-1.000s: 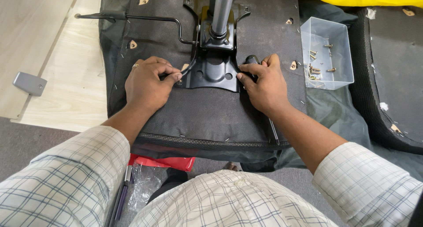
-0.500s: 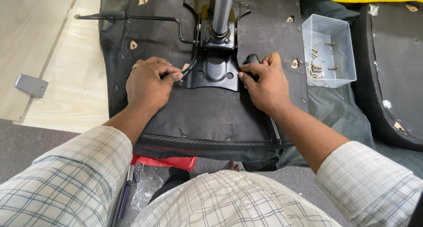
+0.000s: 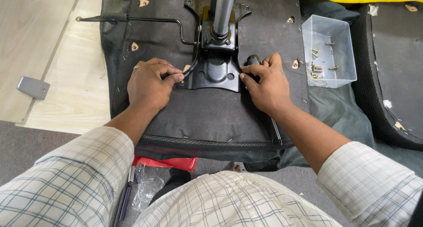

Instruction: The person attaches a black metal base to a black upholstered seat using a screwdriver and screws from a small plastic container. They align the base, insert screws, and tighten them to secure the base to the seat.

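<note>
Upturned seat [image 3: 211, 117] on floor. Black plate [image 3: 216, 70] at its centre, under the column [image 3: 222, 11]. Left hand [image 3: 150, 84] curled at plate's left edge, pinching something small, perhaps a screw. Right hand [image 3: 266, 84] closed on a dark knob [image 3: 253, 59]. Screw box [image 3: 328, 55] to the right.

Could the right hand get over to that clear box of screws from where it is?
Probably yes: the right hand rests on the black bracket, and the open-topped clear box sits just beyond it with nothing between.

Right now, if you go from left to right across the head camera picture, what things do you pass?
Grey block → left hand → black metal plate → right hand → clear box of screws → black cushion.
</note>
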